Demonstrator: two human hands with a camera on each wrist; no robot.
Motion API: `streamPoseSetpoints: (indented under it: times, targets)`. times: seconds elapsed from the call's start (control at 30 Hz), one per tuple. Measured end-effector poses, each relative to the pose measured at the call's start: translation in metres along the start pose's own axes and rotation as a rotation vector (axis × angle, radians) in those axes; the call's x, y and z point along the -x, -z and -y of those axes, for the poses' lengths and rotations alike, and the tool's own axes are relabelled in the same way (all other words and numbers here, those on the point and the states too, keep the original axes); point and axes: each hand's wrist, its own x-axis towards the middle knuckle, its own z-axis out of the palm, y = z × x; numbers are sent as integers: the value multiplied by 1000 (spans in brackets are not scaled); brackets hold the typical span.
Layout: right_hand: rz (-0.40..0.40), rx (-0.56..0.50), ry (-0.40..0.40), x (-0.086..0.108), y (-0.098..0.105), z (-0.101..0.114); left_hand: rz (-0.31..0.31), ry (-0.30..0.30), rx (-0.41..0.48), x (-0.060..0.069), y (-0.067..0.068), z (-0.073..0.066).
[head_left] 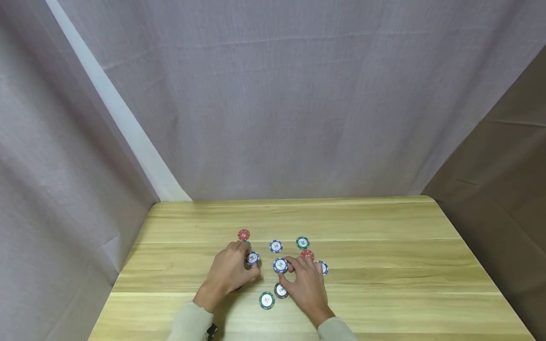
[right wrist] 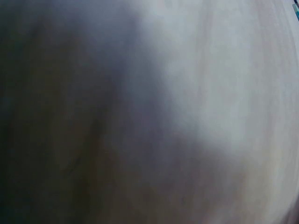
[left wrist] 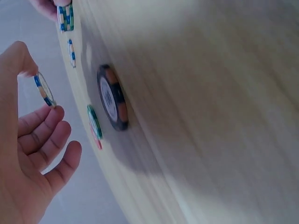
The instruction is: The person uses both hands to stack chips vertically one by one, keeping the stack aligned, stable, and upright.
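My left hand (head_left: 229, 267) pinches one blue-and-white poker chip (head_left: 252, 258) between thumb and finger; in the left wrist view this chip (left wrist: 45, 89) is held above the table, its other fingers loosely bent. With thumb and forefinger, my right hand (head_left: 306, 286) grips a short stack of blue poker chips (head_left: 280, 265), whose layered edge (left wrist: 66, 18) shows at the top of the left wrist view. A black chip (head_left: 280, 291) lies just below that stack, partly under the right thumb. The right wrist view is mostly blurred tabletop.
Around the hands on the wooden table (head_left: 384, 246) lie a red chip (head_left: 243, 235), a blue chip (head_left: 276, 246), a green chip (head_left: 303, 243) and another green chip (head_left: 267, 300). Beside the right hand are a red chip (head_left: 307, 255) and a partly covered blue chip (head_left: 325, 268). Grey curtains (head_left: 273, 104) hang behind.
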Motion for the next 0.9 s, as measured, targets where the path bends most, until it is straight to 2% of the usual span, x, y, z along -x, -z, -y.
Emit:
streamPoseSetpoints:
  times: [0.23, 0.37, 0.57, 0.7, 0.9]
  targets:
    - [-13, -4, 5, 1, 0, -1, -5, -110, 3, -4, -7, -12]
    - [-25, 0, 13, 0, -1, -2, 13, -155, -13, -8, -10, -18]
    - [-46, -5, 24, 0, 0, -3, 81, -192, -46, -14, -16, -26]
    - [-56, 4, 39, 0, 0, -2, 97, -208, -67, -18, -20, -32]
    - [-33, 10, 27, 1, 0, 0, 140, -218, -93, -24, -24, -40]
